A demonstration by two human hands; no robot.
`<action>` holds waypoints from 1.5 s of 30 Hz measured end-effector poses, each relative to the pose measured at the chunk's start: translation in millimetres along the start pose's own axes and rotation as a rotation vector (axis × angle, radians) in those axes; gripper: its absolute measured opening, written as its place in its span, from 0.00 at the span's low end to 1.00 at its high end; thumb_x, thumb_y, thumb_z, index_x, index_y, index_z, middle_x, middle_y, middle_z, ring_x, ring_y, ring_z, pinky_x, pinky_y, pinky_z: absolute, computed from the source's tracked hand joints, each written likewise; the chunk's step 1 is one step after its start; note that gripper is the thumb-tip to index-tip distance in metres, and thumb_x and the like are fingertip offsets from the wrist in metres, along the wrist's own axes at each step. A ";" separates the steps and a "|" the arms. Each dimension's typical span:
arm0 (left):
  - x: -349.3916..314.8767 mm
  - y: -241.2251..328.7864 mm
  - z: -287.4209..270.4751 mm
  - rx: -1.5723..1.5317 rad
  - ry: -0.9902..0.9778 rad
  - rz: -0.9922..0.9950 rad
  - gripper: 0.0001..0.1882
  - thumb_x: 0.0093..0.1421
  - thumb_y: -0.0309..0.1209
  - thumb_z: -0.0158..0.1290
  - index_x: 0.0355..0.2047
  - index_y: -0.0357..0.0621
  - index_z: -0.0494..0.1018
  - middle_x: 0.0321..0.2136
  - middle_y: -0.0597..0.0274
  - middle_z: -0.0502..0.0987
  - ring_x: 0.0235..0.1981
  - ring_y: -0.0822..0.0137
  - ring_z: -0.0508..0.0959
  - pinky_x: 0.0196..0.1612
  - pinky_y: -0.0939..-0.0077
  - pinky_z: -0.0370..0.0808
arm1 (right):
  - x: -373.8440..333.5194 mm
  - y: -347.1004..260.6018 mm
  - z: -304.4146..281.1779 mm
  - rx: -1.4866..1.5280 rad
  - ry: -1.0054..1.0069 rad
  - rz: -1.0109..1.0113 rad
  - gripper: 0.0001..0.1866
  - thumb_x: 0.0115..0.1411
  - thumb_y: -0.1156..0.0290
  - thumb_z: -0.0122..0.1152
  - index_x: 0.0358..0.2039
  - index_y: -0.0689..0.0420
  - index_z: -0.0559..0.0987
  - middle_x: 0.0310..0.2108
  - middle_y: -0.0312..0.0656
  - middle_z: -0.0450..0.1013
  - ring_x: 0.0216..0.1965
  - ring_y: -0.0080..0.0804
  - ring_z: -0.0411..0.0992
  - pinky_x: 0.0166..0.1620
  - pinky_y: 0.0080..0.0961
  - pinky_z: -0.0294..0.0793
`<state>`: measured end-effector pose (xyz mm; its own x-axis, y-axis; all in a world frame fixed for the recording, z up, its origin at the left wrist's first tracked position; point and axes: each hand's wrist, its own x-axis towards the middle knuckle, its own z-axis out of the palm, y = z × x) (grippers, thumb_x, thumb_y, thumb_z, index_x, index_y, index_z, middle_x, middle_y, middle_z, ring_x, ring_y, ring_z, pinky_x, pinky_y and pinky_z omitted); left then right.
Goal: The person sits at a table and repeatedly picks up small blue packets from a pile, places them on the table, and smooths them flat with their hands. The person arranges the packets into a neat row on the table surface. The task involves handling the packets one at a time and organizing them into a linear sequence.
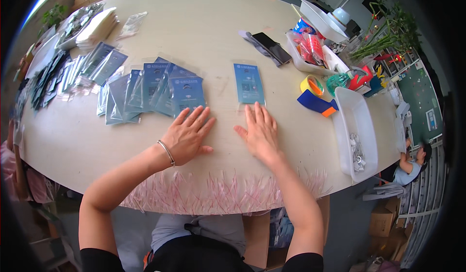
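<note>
My left hand (pixel 187 138) lies flat on the table with its fingers spread, a bracelet round the wrist. Its fingertips reach the lower edge of a blue card in a clear plastic sleeve (pixel 188 93), the front one of an overlapping row of such cards (pixel 133 93). Flat on the tabletop too, my right hand (pixel 261 132) has its fingers apart and holds nothing. Just beyond its fingertips lies a single blue sleeved card (pixel 249 83), set apart from the row. Whether the fingertips touch this card I cannot tell.
Pink-and-clear thin strips (pixel 228 192) line the near table edge. At right stand a white tray of small metal parts (pixel 357 141), yellow tape (pixel 312 85), a blue-and-orange tool (pixel 318 103) and a filled bin (pixel 310 53). A phone (pixel 271 48) lies farther back. More packets (pixel 51 80) crowd the left.
</note>
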<state>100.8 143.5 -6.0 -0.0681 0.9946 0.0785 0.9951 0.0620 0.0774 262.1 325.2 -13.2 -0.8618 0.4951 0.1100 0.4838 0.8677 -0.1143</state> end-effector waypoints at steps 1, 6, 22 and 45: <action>0.5 0.1 -3.2 -0.010 0.017 -0.045 0.36 0.63 0.49 0.46 0.64 0.38 0.56 0.66 0.43 0.53 0.68 0.48 0.52 0.69 0.54 0.48 | -16.9 -8.7 -1.9 -0.021 -0.006 -0.015 0.37 0.64 0.46 0.50 0.64 0.60 0.62 0.65 0.55 0.55 0.67 0.48 0.51 0.65 0.48 0.49; 28.3 12.3 -0.1 -0.150 0.131 0.163 0.29 0.65 0.38 0.46 0.65 0.45 0.57 0.67 0.51 0.53 0.69 0.53 0.52 0.69 0.55 0.49 | -74.9 -41.6 -23.0 0.148 -0.048 -0.116 0.29 0.64 0.52 0.52 0.57 0.61 0.70 0.62 0.55 0.60 0.63 0.49 0.56 0.62 0.49 0.55; 41.3 21.4 21.2 -0.131 0.024 0.245 0.28 0.66 0.37 0.43 0.67 0.57 0.55 0.69 0.59 0.51 0.70 0.55 0.48 0.70 0.57 0.44 | -57.6 13.9 -27.4 0.246 0.004 -0.145 0.06 0.55 0.71 0.62 0.28 0.59 0.77 0.33 0.41 0.70 0.42 0.41 0.66 0.48 0.35 0.66; 39.2 19.2 29.6 -0.148 0.118 0.260 0.27 0.67 0.38 0.43 0.66 0.55 0.58 0.68 0.59 0.53 0.70 0.58 0.51 0.70 0.57 0.48 | -148.6 -117.2 -46.7 0.479 -0.167 -0.230 0.06 0.52 0.74 0.64 0.29 0.57 0.75 0.32 0.41 0.66 0.39 0.42 0.65 0.43 0.35 0.65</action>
<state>119.3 186.1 -30.8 0.1705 0.9586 0.2283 0.9595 -0.2142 0.1828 340.6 152.1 29.9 -0.9683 0.2480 0.0313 0.1912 0.8154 -0.5464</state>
